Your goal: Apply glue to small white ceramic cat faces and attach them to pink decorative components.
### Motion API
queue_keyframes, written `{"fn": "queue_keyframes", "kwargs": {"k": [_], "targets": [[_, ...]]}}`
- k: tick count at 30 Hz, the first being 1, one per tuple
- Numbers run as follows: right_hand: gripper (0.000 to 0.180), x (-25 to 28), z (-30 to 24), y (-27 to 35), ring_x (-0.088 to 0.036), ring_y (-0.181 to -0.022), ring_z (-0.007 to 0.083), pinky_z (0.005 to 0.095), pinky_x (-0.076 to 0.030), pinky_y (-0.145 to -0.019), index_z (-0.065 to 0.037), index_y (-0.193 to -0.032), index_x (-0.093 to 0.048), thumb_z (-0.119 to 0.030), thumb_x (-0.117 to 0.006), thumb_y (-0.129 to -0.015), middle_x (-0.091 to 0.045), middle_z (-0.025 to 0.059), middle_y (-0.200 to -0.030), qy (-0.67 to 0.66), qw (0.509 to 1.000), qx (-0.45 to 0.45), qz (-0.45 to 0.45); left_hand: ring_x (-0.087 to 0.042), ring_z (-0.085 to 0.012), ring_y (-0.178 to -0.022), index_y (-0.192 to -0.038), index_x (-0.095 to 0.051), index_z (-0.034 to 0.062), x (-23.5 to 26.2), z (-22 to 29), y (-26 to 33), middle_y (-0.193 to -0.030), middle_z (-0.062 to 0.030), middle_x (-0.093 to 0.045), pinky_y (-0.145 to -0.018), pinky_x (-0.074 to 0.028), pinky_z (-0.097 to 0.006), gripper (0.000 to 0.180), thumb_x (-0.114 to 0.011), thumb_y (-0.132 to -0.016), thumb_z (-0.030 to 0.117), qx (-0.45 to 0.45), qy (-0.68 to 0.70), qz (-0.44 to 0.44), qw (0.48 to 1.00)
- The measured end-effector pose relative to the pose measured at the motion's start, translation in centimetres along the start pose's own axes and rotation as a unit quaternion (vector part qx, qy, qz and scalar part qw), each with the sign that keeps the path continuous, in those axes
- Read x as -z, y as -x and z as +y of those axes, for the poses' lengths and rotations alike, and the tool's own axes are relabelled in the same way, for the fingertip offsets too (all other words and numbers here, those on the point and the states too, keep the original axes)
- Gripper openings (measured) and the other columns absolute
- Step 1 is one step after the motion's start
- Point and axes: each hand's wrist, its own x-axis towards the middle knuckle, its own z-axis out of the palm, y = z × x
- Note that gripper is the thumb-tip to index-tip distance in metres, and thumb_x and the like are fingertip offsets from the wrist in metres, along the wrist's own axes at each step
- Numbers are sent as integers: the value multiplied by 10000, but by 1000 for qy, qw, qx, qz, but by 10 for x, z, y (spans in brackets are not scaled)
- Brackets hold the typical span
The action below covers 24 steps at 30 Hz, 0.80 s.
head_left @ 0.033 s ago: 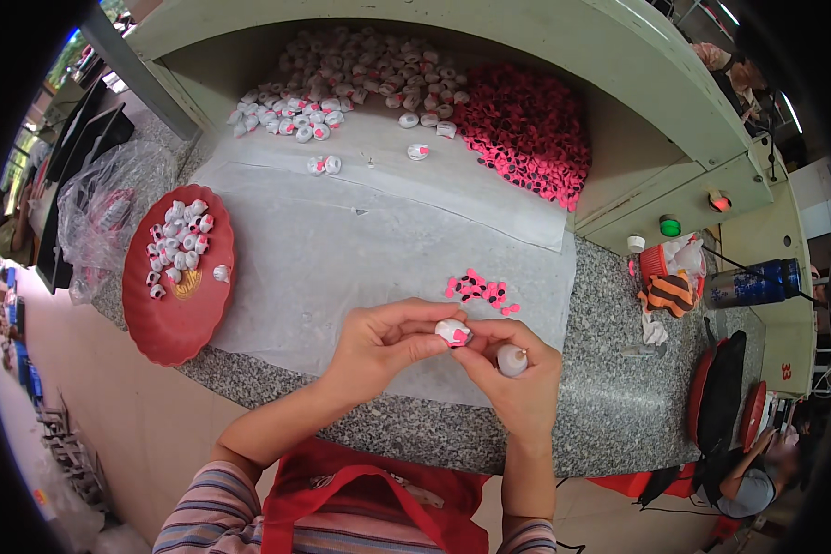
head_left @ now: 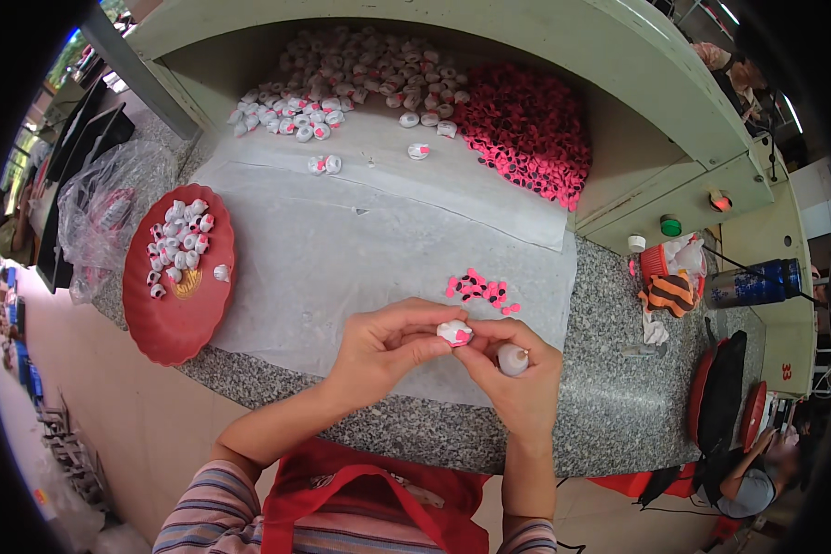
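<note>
My left hand (head_left: pixel 383 346) pinches a small white rounded piece (head_left: pixel 454 332) with a bright pink patch, between thumb and fingertips. The fingertips of my right hand (head_left: pixel 526 379) meet it from the other side, so both hands are closed on it. A small translucent squeeze bottle (head_left: pixel 512 359) with a narrow tip is tucked within my right hand, its tip pointing up. Just beyond my hands, several pink and black flat bits (head_left: pixel 482 289) lie scattered on a white sheet (head_left: pixel 295 249). The underside of the held piece is hidden by my fingers.
At left, a red scalloped plate (head_left: pixel 148 323) holds several white pieces. Beneath the green-grey shelf (head_left: pixel 637 55) lie heaps of white pieces (head_left: pixel 369 65) and pink bits (head_left: pixel 526 129). On the right stand a red cup (head_left: pixel 654 261), an orange striped object (head_left: pixel 669 294) and a blue bottle (head_left: pixel 757 283).
</note>
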Motion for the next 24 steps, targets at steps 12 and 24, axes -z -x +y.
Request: {"fn": "queue_keyframes", "kwargs": {"k": [12, 24], "targets": [[245, 0, 8, -3, -563, -609, 110, 218, -438, -515, -41, -860, -632, 40, -694, -637, -596, 51, -707, 78, 979, 187, -2, -531, -189, -986, -1074, -538, -8, -7, -7, 7, -1097, -123, -521, -836, -454, -283, 260, -486, -825, -65, -111, -82, 13, 990], [218, -3, 13, -4, -562, -604, 128, 228, -437, -510, -26, -827, -618, 48, -696, -637, -600, 70, -712, 73, 975, 210, 0, -534, -197, -964, -1047, -536, -33, -6, -10, 9, -1075, -154, -532, -809, -460, -291, 222, -491, -830, -42, -130, -116, 26, 984]]}}
